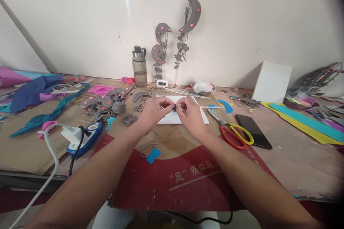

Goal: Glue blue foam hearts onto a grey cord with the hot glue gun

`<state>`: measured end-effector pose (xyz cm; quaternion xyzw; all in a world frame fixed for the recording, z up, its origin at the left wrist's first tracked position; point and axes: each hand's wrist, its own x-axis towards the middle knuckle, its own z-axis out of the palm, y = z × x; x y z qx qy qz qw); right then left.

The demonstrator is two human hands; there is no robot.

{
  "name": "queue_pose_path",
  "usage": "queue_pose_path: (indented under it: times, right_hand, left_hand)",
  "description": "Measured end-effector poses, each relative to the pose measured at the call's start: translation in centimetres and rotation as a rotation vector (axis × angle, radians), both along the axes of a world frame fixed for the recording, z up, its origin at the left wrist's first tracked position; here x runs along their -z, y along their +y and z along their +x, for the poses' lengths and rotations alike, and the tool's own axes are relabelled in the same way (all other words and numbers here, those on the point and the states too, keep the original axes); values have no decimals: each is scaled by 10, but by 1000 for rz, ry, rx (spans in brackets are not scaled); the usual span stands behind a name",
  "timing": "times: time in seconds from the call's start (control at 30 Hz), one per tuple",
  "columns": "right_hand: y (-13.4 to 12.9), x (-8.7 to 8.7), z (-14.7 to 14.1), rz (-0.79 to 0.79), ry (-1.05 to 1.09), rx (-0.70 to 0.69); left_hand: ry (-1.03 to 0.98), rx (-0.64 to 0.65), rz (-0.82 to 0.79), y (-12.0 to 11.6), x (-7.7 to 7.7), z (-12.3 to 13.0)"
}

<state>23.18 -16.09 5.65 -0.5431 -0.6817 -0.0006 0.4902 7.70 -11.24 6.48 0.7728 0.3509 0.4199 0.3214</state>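
Over a white board (172, 118), my left hand (158, 110) and my right hand (189, 112) meet fingertip to fingertip. Both pinch a small dark blue piece (174, 107) between them; its shape is mostly hidden by the fingers. A thin pale stick or strip (211, 107) runs out to the right from behind my right hand. Beyond its end lies a blue crescent (226, 106). Below my hands, a blue cut-out shape (153, 156) with a grey cord (146, 145) rests on the cardboard. Scissors (228, 127) with red and yellow handles lie right of my right hand.
A phone (253, 131) lies beside the scissors. A bottle (139, 68) and small clock (162, 83) stand at the back. Grey yarn (129, 119), felt pieces (100, 104) and a blue power strip (86, 139) are on the left. Grey moon hangings (192, 16) hang on the wall.
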Motion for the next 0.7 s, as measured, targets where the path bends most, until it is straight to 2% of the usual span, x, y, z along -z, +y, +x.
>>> queue_pose_path:
  times: [0.1, 0.23, 0.4, 0.57, 0.7]
  right_hand:
    - [-1, 0, -1, 26, -51, -14]
    - [-1, 2, -2, -20, -6, -29]
    - [1, 5, -2, -48, -31, -65]
    - [0, 4, -3, -52, -61, -133]
    - [-9, -2, -10, -119, -31, -232]
  left_hand:
    - [18, -16, 100, -1, 1, 1]
    - [-76, -60, 130, 1, 1, 2]
    - [-200, -194, 66, 13, 4, -4]
    - [-293, -313, -3, 38, 14, -18]
    - [-572, -374, -91, 59, 18, -30]
